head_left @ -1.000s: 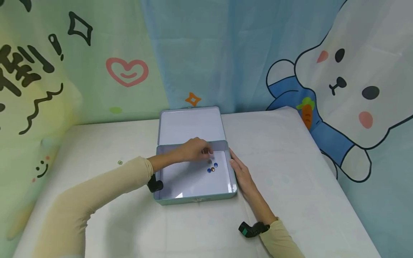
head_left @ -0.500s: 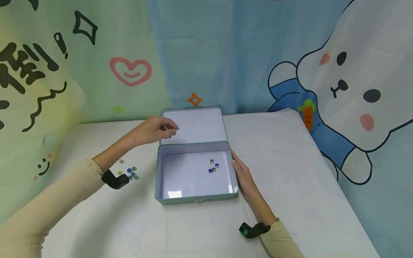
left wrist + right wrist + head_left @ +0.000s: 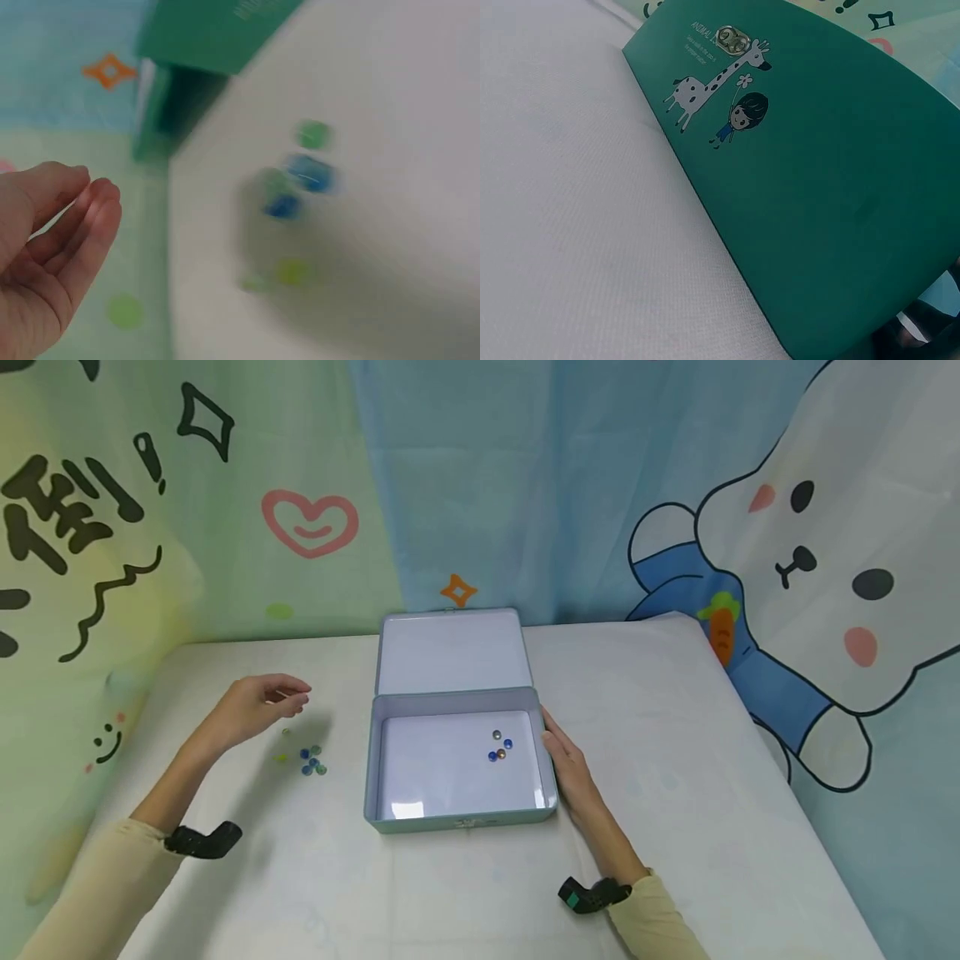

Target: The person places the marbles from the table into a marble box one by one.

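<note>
A green metal box [image 3: 461, 818] stands with its lid [image 3: 453, 652] raised at the back. Inside, toward the right, lie several marbles [image 3: 502, 753], blue, brown and clear. My left hand [image 3: 251, 710] hovers left of the box, fingers loosely bent and holding nothing; the left wrist view shows the same hand [image 3: 56, 247] with a gap between thumb and fingers. Just below and right of it, several blue, green and yellow marbles [image 3: 314, 762] lie on the cloth. My right hand [image 3: 573, 772] rests against the box's right side. The right wrist view shows the box's green outside [image 3: 817, 172].
A white cloth covers the table [image 3: 465, 902]. Behind it hangs a printed curtain [image 3: 480, 485] with a rabbit figure and a heart. Black wrist cameras are strapped at both forearms, the left one [image 3: 204, 841] low over the cloth.
My left hand has moved from inside the box out to the left, above the loose marbles. A clear marble near its earlier place now shows unobstructed in the box. My right hand stays at the box.
</note>
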Available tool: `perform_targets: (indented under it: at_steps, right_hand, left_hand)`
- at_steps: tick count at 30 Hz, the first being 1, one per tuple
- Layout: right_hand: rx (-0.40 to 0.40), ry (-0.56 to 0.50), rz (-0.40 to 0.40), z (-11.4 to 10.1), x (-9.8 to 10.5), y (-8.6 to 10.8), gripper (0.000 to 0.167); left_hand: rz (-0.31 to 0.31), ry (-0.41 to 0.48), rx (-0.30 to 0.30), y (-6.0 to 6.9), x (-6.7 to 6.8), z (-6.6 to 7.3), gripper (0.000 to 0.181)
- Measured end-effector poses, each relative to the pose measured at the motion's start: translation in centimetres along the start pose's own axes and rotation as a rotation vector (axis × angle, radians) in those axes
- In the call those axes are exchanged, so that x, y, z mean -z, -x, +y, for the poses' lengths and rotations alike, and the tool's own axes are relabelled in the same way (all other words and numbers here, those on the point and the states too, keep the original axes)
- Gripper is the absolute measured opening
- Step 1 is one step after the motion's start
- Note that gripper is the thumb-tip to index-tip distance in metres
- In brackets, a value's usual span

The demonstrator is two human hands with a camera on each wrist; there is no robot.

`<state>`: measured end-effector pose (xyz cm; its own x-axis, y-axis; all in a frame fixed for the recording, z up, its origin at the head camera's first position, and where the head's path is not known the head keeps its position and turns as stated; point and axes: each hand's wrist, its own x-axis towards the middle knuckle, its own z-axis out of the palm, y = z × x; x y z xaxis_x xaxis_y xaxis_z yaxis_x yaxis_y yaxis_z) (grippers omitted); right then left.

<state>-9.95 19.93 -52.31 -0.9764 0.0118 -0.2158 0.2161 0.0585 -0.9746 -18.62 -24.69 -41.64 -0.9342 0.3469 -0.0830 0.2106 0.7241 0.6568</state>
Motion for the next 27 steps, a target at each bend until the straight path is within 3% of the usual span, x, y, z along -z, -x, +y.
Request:
perform_targets:
  at_steps: [5,10,18,27]
  right_hand:
    - [-0.009,0.0,0.004,0.1,0.1,0.1,0.049]
    - [-0.009,-0.025,0.008,0.2,0.2,0.2,0.049]
    - [-0.002,-0.024,-0.001,0.3,0.2,0.2,0.049]
    - [0.007,-0.003,-0.01,0.1,0.1,0.0,0.049]
  left_hand:
    - [0.078,0.001,0.058,3.1,-1.7,-2.9,0.029]
    - [0.149,-0.002,0.085,4.6,-3.7,-4.1,0.027]
    - [0.144,-0.017,0.114,4.8,-5.6,-4.8,0.025]
    - [0.1,0.014,0.176,4.5,-5.8,-4.5,0.026]
